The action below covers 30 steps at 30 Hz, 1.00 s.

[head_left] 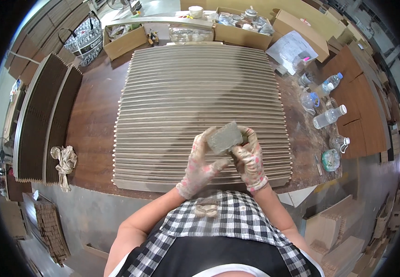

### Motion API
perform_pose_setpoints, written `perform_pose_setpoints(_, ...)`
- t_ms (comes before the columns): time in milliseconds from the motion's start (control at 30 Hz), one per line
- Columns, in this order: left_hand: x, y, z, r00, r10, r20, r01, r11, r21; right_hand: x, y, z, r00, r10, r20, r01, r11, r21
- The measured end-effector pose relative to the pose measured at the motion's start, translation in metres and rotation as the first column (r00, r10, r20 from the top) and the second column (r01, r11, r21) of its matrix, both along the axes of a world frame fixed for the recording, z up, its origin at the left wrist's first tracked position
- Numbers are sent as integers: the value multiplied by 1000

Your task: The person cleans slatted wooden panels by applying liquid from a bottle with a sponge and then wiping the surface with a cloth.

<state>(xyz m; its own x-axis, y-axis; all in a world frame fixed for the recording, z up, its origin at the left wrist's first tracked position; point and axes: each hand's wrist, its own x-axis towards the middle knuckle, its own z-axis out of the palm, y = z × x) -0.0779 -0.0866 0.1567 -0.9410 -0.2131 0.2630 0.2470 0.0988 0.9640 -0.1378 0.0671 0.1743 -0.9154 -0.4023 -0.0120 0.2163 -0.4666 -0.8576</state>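
Over the near part of the slatted wooden panel (195,92), a grey rectangular sanding pad (226,137) is held up between my hands. Its rough, flat face shows. My left hand (201,161) has its fingers at the pad's left edge and partly behind it, with the thumb stretched toward the right hand. From the right and below, my right hand (250,159) grips the pad, thumb near its lower corner. Both hands wear pale, dusty gloves with pink spots. The panel lies flat, its many parallel strips running left to right with small pegs along both sides.
Dark ribbed panels (41,120) stand at the left, beside a crumpled cloth (64,164). Several plastic bottles (330,117) and a green-tinted round container (330,160) line the right edge. Open cardboard boxes (125,42), a cluttered box (241,34) and a paper sheet (292,51) sit at the back.
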Motion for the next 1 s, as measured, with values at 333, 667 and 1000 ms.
perform_pose_setpoints(333,3,-20,19,987,-159,-12,159,986,42,-12,13,19,838,205,-505,12,919,394)
perform_pose_setpoints(667,8,-17,19,992,-78,-103,76,997,-22,4,-2,9,813,75,-577,108,955,277)
perform_pose_setpoints(1000,8,-12,21,989,-146,4,139,956,258,-4,4,5,847,58,-528,94,962,256)
